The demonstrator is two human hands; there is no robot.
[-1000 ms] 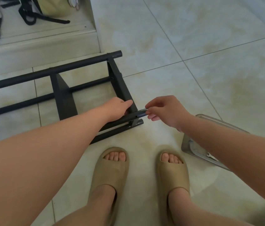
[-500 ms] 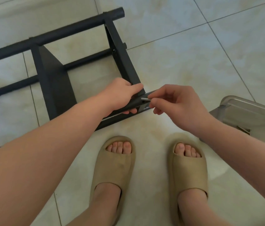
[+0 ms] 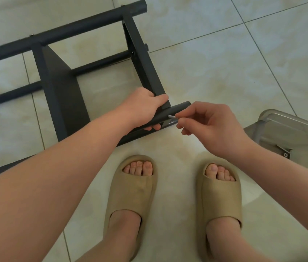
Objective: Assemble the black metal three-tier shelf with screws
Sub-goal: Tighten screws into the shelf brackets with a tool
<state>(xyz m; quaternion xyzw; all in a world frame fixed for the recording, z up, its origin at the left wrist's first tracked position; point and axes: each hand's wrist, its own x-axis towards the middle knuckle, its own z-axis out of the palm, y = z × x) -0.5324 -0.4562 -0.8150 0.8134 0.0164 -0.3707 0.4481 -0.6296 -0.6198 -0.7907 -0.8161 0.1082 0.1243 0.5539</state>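
The black metal shelf frame (image 3: pixel 58 86) lies on its side on the tiled floor, filling the upper left. My left hand (image 3: pixel 143 108) grips a black round tube (image 3: pixel 177 108) at the frame's near right corner. My right hand (image 3: pixel 211 127) pinches a small silver screw (image 3: pixel 172 116) between thumb and forefinger, its tip at the side of that tube, just right of my left fingers. A shiny spot shows on the lower bar below the screw.
A clear plastic box (image 3: pixel 289 133) holding small metal hardware sits on the floor at the right. My two feet in tan slides (image 3: pixel 134 193) stand just below the frame's corner. Pale floor tiles stretch to the upper right.
The view has tilted down and closer to the frame's corner. My right hand has drawn back a little from the tube's end and now holds the screw against the tube's side.
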